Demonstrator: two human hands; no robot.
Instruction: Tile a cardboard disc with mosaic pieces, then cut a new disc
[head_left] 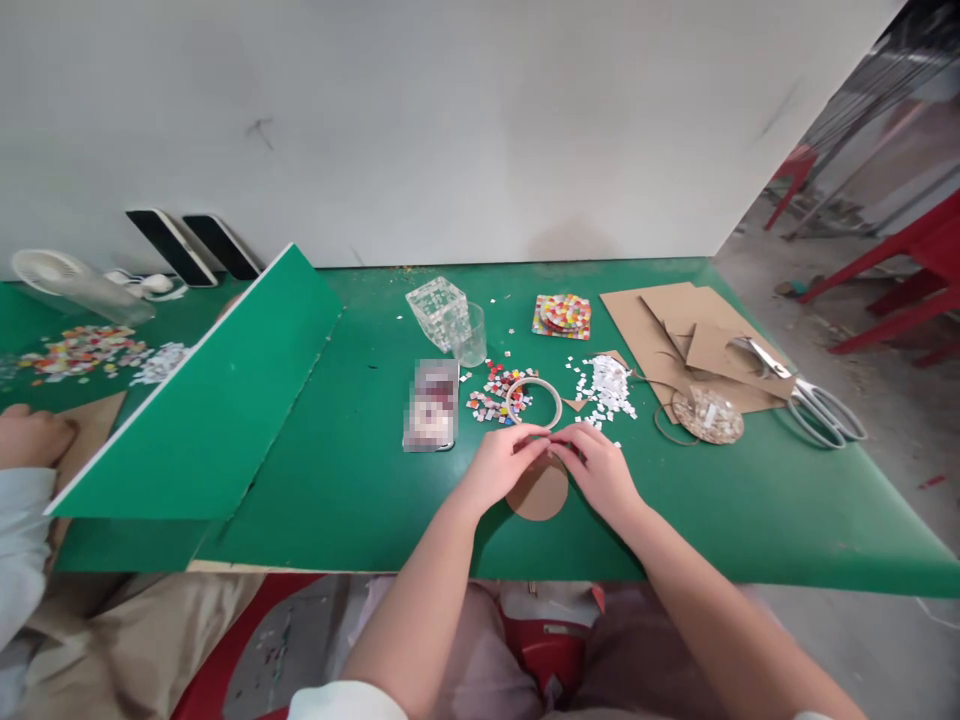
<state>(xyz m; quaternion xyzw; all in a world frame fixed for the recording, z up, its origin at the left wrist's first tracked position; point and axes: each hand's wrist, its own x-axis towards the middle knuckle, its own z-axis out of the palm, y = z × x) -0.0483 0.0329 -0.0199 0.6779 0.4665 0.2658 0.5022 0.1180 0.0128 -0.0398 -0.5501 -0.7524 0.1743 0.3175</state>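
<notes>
A round brown cardboard disc (537,492) lies on the green table just below my hands. Over its far edge, my left hand (514,455) and my right hand (596,465) meet with their fingertips pinched together. Whatever sits between the fingertips is too small or hidden to name. Right beyond them is a roll of tape (559,402), resting on small coloured mosaic tiles (491,398). A pile of white tiles (611,385) is spread to the right of the roll.
A phone (431,405), clear box (437,308) and clear cup (472,340) stand left. Colourful mosaic pieces (562,315) lie behind. At right are cardboard sheets (630,310), scissors (825,412) and a speckled disc (712,418). A green divider (217,390) separates another person's hand (34,438).
</notes>
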